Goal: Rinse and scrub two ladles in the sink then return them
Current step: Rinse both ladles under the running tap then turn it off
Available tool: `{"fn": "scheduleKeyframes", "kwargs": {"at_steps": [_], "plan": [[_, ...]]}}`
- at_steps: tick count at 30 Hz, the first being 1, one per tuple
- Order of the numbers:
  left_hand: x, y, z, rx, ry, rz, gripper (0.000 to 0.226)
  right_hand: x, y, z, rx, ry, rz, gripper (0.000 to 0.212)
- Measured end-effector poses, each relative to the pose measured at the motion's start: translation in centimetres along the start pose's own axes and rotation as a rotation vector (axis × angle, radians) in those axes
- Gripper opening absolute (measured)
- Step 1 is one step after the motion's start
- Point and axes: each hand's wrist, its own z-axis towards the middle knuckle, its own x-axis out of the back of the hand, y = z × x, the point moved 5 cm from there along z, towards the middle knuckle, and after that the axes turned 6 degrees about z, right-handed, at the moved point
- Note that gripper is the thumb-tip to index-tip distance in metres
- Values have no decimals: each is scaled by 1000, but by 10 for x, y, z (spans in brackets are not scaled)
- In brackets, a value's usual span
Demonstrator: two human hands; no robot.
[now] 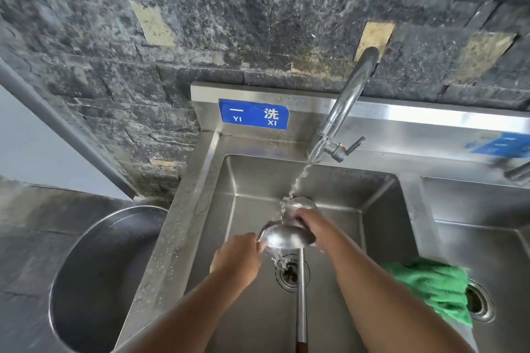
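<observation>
Two steel ladles are held together over the left sink basin (249, 178) under running water. The nearer ladle (284, 235) shows its bowl, and its long handle runs down toward me. The second ladle's bowl (301, 205) sits just behind it, partly hidden. My left hand (236, 259) touches the left rim of the nearer bowl. My right hand (311, 223) grips over the top where the two bowls meet. Water from the tap (348, 103) lands on the bowls and spills down to the drain (289, 274).
A green cloth (433, 286) lies over the divider between the two basins. The right basin (493, 241) has its own drain. A large steel pot (94, 281) stands on the floor left of the sink. A dark stone wall rises behind.
</observation>
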Motion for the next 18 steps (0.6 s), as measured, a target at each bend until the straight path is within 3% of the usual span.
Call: {"fn": "scheduleKeyframes", "kwargs": {"at_steps": [3, 6, 8, 13, 18], "plan": [[-1, -7, 16, 86, -91, -274, 39, -9, 31, -6, -163, -42, 628, 36], [-1, 2, 20, 120, -196, -618, 43, -44, 49, -21, -148, -178, 838, 55], [-9, 8, 19, 170, -288, -839, 49, -68, 55, -35, -139, -257, 873, 61], [-18, 23, 14, 388, -400, -1108, 60, -91, 59, -50, -156, -263, 944, 40], [-12, 17, -6, 301, -535, -1178, 56, -82, 39, -33, -95, -185, 748, 36]]}}
